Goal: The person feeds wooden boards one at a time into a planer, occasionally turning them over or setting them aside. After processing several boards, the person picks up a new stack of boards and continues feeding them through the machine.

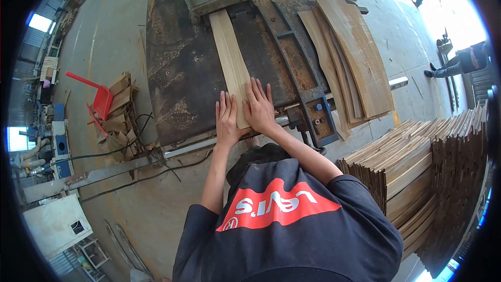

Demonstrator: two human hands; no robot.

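A long, pale wooden board lies flat on the dark machine table, its far end under the grey-green machine head. My left hand rests at the near end of the board, along its left edge, fingers stretched forward. My right hand lies on the right side of the same end, fingers extended and slightly spread. Both hands are open and touch the board; neither wraps round it. To the right of the board runs a dark metal guide fence, apart from my right hand.
Sawdust litters the machine table. Wide boards are piled at its right side. A tall stack of thin boards stands at right. On the left floor are a red dustpan and wood scraps. A person's legs show far right.
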